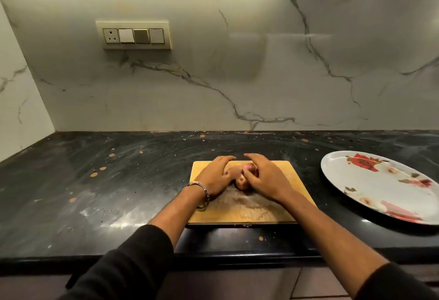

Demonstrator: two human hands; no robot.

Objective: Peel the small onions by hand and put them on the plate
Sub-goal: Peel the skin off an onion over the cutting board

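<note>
Both hands were on the wooden cutting board, meeting over a little cluster of small onions. Left hand sat on the board with its fingers loosely curved around the left side of the pile, thumb tucked in toward the onions, and a metal bracelet on that wrist. Right hand came in from the other side, fingers draped over the top of the onions, thumb pressed against one. Honestly couldn't tell whether either hand was properly gripping an onion or just resting on them, since the fingers covered most of the pile.

Only a couple of onions showed in the gap between the hands: a tan, skin-on one lower down and a pinkish one above it. No way to count them, and which way they pointed or how their long axis lay was too hidden to call. Black sleeves ran off the bottom edge.

Board sat on the dark speckled counter, near its front edge. Off to the right, well apart from the board, was the white plate with a red rose print, cut off by the frame's right side. Nothing visible on it. Behind everything was the marble-look wall with a switch panel.
</note>
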